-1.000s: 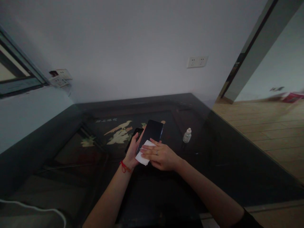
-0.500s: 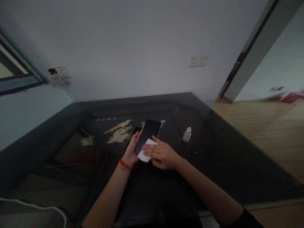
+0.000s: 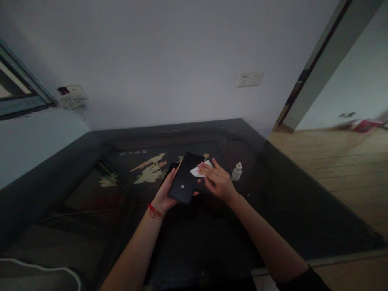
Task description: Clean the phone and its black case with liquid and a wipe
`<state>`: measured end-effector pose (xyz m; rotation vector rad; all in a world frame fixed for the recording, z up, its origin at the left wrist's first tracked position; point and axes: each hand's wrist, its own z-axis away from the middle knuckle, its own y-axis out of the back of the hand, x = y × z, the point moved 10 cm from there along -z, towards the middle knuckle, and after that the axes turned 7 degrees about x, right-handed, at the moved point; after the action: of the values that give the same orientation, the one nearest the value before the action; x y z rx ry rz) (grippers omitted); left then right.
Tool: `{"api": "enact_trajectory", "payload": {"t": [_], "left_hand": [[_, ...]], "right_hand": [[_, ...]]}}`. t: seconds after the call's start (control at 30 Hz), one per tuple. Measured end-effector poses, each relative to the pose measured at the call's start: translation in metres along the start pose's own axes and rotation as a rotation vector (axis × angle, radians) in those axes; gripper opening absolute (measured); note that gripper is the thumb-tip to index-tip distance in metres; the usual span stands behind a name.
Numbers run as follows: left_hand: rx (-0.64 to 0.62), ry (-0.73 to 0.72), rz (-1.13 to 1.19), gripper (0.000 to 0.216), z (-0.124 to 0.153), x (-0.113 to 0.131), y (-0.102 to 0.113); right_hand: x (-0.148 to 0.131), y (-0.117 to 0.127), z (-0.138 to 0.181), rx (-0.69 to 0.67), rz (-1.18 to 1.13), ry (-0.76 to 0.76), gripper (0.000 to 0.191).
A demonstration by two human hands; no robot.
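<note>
Table (image 3: pixel 291 206): glossy, dark. Phone (image 3: pixel 183 173): over it, near mid-view, top leaning toward 1 o'clock; left hand (image 3: pixel 166 195) grasps it from beneath and along its 9 o'clock side. Judged light, stiff, slick, breakable if dropped; hold by both long edges. Wipe (image 3: pixel 196 172): probably soft, limp; right hand (image 3: pixel 220 182) holds it under extended fingers, phone's 2 o'clock edge. Bottle (image 3: pixel 237 173): upright, phone's 3 o'clock.

Left hand (image 3: pixel 164 197) — partly behind phone (image 3: pixel 184 177)

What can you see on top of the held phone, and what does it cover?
A white tissue lies over the right side of the phone, partly under the right hand; the surface beneath cannot be seen.
</note>
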<state>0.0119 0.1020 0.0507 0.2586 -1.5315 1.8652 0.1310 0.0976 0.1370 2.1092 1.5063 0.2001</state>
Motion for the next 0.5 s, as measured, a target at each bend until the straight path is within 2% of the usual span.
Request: {"api": "enact_trajectory", "payload": {"t": [0.1,0.2,0.3,0.5], "left_hand": [[-0.080,0.032,-0.057,0.054,0.003,-0.007,-0.010],[-0.093,0.012,-0.104,0.056,0.004,-0.007,-0.014],[-0.083,-0.008,-0.147,0.057,0.005,-0.007,-0.015],[-0.087,0.076,-0.211,0.058,0.003,-0.030,-0.015]], "right_hand": [[0.016,0.008,-0.001,0.068,0.073,-0.112,0.037],[0.020,0.009,0.000,0.088,0.097,-0.155,0.036],[0.016,0.004,0.000,0.065,0.095,-0.152,0.036],[0.018,-0.007,-0.004,0.007,0.072,-0.171,0.039]]}}
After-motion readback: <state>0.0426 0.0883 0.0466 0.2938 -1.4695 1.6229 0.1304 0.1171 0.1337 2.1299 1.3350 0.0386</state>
